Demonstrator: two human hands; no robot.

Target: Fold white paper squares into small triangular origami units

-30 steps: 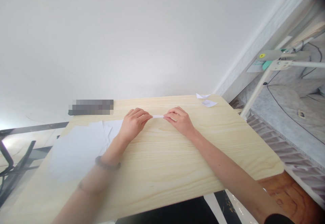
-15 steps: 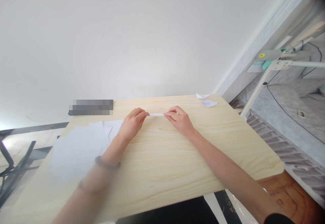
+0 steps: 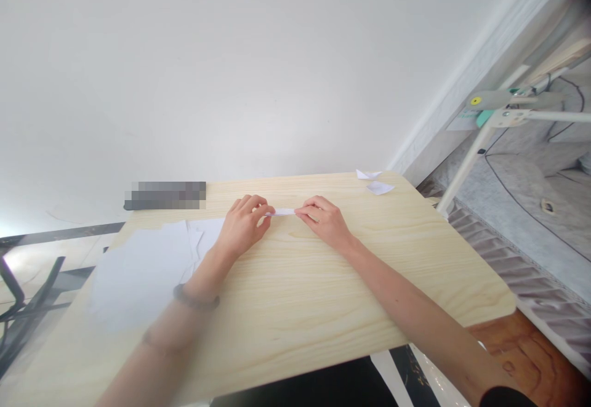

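Hands (image 3: 240, 225) (image 3: 327, 222) w/ paper (image 3: 283, 212), shape unclear

Left arm (image 3: 161, 345): bare forearm slanting up and inward from the lower left, blurred toward the bottom.
Left hand (image 3: 241, 225): back turned upward, fingers bent, thumb parted slightly below the index finger.
Right arm (image 3: 406, 299): bare forearm slanting up and inward from the lower right.
Right hand (image 3: 325, 221): thumb and index fingertips pinched together, other fingers curled.
Both hands: about level, fingertips facing each other, a short gap between.
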